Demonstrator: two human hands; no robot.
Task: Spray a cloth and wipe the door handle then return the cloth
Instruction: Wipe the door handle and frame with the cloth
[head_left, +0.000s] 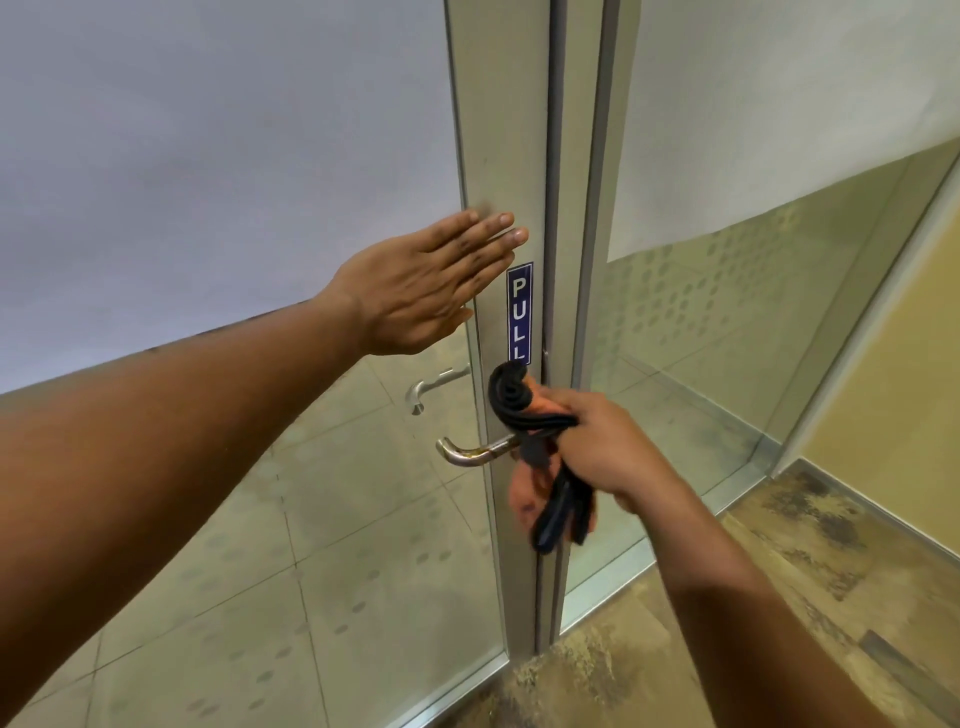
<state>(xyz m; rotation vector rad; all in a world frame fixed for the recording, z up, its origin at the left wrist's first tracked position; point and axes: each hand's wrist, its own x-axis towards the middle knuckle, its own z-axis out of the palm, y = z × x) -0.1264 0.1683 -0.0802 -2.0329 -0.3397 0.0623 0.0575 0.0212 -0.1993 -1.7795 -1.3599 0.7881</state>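
Observation:
A curved metal door handle (470, 453) juts left from the pale frame of a glass door (511, 156). My right hand (602, 441) grips a bunched orange and black cloth (540, 467) against the inner end of the handle, where it meets the frame. Part of the cloth hangs down below my fist. My left hand (426, 283) lies flat with straight fingers against the door, fingertips on the frame just above a blue PULL sticker (520, 312). No spray bottle is in view.
A second handle (434, 387) shows through the glass on the far side of the door. A fixed glass panel (727, 312) stands to the right, meeting a yellow wall. Worn brown flooring (779, 597) lies below on my side.

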